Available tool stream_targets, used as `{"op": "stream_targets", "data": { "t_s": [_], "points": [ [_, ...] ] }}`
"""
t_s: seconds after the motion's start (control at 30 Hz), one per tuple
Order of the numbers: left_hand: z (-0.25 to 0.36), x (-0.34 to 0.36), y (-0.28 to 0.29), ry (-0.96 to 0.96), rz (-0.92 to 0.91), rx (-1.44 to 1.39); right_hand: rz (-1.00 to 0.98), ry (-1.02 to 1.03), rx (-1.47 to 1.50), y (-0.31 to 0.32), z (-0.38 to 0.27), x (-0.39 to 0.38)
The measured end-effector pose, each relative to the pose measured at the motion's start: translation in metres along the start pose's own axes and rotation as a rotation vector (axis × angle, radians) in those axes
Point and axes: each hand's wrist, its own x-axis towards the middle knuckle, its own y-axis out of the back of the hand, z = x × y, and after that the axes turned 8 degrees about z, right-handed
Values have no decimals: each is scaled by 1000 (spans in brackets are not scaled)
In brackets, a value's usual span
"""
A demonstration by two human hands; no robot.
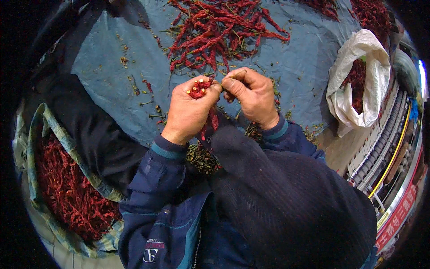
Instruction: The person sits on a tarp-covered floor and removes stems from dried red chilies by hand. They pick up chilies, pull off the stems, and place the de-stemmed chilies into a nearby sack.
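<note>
My left hand [190, 107] is closed round a small bunch of dried red chillies [198, 89]. Their broken tops, with pale yellow seeds showing, stick out above the fist, and some tips [212, 120] hang below it. Close beside it, my right hand [254, 94] pinches thumb against forefinger at the stem end of one chilli, which reaches across from the left hand; the stem is mostly hidden by the fingers. Just beyond both hands, a loose heap of dried red chillies [219, 33] lies on a blue sheet [109, 58], many with their stems on.
Snapped stems and bits [201, 159] are piled beneath my hands and scattered over the sheet. At the left, a checked cloth sack [101, 184] is full of red chillies. To the right, a white woven sack [333, 96] holds more, beside a ribbed machine-like edge [376, 139].
</note>
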Motion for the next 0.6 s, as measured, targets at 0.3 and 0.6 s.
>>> {"op": "stream_targets", "data": {
  "t_s": [0.3, 0.6],
  "points": [
    [-10, -9, -23, 254, 66, -135, 32, 699, -479, 18, 5, 0],
    [-10, -14, -31, 426, 44, -541, 49, 607, -328, 17, 10, -1]
  ]
}}
